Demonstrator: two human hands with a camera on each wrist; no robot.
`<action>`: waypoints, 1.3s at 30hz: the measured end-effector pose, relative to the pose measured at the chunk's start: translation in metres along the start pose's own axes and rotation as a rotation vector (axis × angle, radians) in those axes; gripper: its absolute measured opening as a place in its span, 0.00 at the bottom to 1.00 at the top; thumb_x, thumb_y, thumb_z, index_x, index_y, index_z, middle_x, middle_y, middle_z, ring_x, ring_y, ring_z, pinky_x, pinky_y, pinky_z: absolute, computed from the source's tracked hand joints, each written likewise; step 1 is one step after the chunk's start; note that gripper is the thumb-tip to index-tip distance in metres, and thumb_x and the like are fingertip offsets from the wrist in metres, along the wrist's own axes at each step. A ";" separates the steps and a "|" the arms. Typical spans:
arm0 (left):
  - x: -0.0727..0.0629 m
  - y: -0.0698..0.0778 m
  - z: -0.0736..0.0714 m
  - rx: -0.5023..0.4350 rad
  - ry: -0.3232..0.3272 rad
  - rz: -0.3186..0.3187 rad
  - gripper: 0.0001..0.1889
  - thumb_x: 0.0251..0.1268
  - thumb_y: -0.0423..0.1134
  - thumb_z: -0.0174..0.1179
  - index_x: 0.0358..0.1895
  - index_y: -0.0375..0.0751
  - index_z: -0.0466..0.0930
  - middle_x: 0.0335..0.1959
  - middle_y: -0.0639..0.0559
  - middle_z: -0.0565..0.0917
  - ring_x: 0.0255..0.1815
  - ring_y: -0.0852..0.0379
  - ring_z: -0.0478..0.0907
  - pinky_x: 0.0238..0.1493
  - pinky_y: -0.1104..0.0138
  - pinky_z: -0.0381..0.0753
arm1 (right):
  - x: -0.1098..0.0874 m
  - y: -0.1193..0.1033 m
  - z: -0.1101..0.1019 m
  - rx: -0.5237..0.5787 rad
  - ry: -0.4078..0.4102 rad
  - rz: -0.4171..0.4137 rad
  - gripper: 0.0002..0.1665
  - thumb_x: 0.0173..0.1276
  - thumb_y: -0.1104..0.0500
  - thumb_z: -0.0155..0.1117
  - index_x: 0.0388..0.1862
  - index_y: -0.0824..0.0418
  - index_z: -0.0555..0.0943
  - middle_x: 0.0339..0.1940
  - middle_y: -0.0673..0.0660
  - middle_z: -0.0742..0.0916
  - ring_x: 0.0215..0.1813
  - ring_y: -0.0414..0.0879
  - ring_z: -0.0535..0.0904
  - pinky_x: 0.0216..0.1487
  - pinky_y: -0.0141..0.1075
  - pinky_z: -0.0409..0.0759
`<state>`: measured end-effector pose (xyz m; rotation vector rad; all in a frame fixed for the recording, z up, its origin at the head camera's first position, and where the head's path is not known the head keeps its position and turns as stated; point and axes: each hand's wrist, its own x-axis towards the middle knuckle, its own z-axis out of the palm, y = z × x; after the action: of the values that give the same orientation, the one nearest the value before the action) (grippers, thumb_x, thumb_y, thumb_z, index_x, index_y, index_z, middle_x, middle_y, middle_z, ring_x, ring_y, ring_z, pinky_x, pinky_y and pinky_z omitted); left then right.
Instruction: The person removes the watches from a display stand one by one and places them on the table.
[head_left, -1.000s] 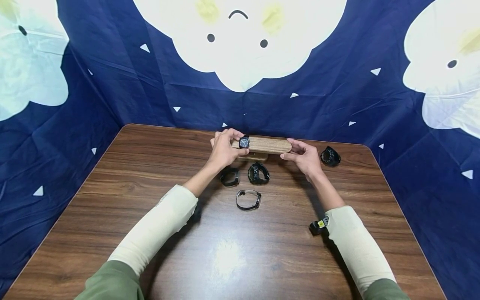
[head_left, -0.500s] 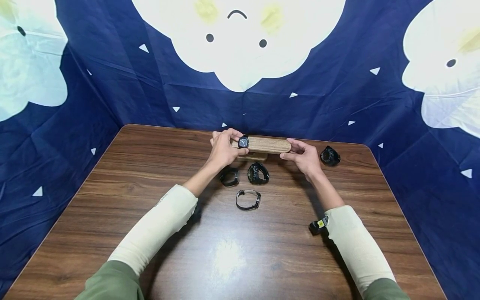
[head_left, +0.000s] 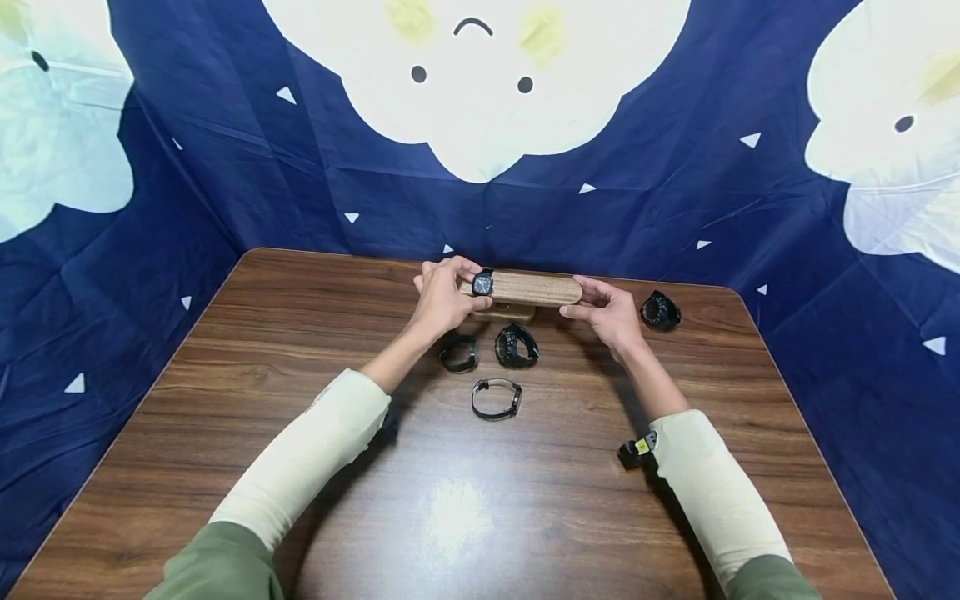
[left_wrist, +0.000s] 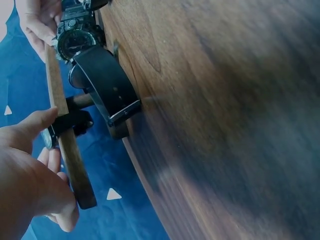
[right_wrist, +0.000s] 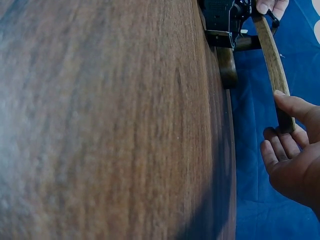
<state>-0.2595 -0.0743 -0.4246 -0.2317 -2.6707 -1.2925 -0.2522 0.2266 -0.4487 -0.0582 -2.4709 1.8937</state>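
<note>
A wooden watch stand has a flat bar raised over a small base at the back of the table. Around the bar's left part sits a square-faced black watch. My left hand pinches this watch between thumb and fingers; in the left wrist view its dark strap wraps the bar. At the other end, my right hand grips the bar's rounded tip, thumb in front, as the right wrist view also shows. The left end of the bar is hidden behind my left hand in the head view.
In front of the stand lie a black strap watch, a chunky black watch and a thin-banded watch. Another black watch rests right of my right hand. A blue cloth hangs behind the table.
My left hand and the square-faced watch have shifted slightly left along the bar. My right hand stays at the bar's right end, and the other watches have not moved.
</note>
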 end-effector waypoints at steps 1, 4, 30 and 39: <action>0.000 0.000 0.000 0.003 -0.001 -0.003 0.28 0.55 0.38 0.88 0.60 0.42 0.88 0.54 0.44 0.91 0.64 0.40 0.72 0.76 0.43 0.58 | 0.000 0.000 0.000 -0.002 0.000 -0.002 0.42 0.65 0.68 0.85 0.79 0.62 0.82 0.75 0.68 0.87 0.62 0.39 0.90 0.58 0.20 0.86; 0.000 -0.001 -0.002 0.002 -0.003 -0.011 0.28 0.55 0.38 0.88 0.60 0.43 0.88 0.54 0.45 0.91 0.64 0.40 0.71 0.76 0.44 0.58 | 0.000 0.000 0.000 -0.005 -0.001 -0.005 0.42 0.65 0.67 0.86 0.78 0.62 0.83 0.75 0.69 0.87 0.59 0.35 0.90 0.58 0.20 0.86; 0.000 -0.010 -0.014 -0.003 -0.001 -0.019 0.27 0.56 0.38 0.87 0.59 0.42 0.88 0.55 0.44 0.91 0.64 0.40 0.72 0.74 0.43 0.59 | 0.000 0.000 -0.001 -0.016 -0.003 0.004 0.42 0.66 0.67 0.86 0.79 0.60 0.82 0.75 0.67 0.87 0.71 0.51 0.89 0.57 0.20 0.86; -0.002 -0.012 -0.019 -0.028 0.006 -0.029 0.27 0.56 0.38 0.87 0.59 0.41 0.87 0.55 0.42 0.91 0.64 0.41 0.72 0.75 0.44 0.61 | 0.000 0.001 0.000 0.003 -0.006 0.006 0.43 0.66 0.68 0.85 0.80 0.61 0.82 0.76 0.67 0.86 0.76 0.60 0.85 0.58 0.20 0.86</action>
<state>-0.2589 -0.0972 -0.4225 -0.1938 -2.6620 -1.3377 -0.2524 0.2271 -0.4496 -0.0603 -2.4743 1.9022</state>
